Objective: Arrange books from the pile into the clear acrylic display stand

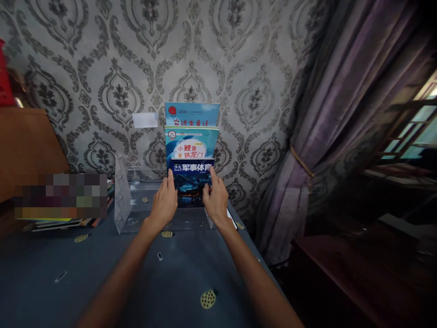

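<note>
A dark blue magazine with white title characters stands upright in the front tier of a clear plastic stepped rack. My left hand grips its left edge, and my right hand is closed on its right edge. Directly behind it rises a light blue book with a white oval on the cover. Another blue book with red characters is farther back and higher. The lower parts of both rear books are hidden. On the rack's left side the tiers hold no books.
A pile of books and magazines, partly pixelated, lies at the left. The rack stands on a blue tablecloth with pineapple prints, against a patterned wall. A phone-like object lies behind my right wrist. A purple curtain hangs at the right.
</note>
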Demonstrator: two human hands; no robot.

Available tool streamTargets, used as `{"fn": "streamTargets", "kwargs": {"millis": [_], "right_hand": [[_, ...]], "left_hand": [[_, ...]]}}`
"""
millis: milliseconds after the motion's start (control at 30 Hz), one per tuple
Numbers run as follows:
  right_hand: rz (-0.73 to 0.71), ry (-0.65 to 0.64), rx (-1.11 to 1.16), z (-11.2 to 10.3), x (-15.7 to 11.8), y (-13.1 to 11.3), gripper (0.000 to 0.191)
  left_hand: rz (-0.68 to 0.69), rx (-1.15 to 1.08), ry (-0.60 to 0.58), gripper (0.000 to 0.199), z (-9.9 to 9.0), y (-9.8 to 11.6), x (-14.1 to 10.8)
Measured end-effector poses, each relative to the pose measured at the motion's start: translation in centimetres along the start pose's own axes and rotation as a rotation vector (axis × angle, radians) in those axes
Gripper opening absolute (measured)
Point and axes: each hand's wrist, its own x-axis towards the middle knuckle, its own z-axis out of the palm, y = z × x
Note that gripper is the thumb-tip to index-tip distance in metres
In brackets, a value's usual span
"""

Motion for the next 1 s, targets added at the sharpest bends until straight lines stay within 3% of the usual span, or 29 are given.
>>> {"fn": "streamTargets", "kwargs": {"millis": [267,800,1000], "right_hand": [[-0.004,-0.004,-0.011,-0.1,0.0,0.1,0.061],[-0.04,0.084,0.022,-0.3,0.2,-0.6,0.054],[-0.091,0.037,-0.034,-0.5,0.0,-1.2,0.049]], "left_hand": [[0.035,0.005,0.037,0.071,0.2,-0.4,-0.1],[0.002,0.042,-0.024,0.065,-0.4,0.1,-0.2],[0.0,0.032,-0.038,0.065,-0.7,0.2,-0.2]]}}
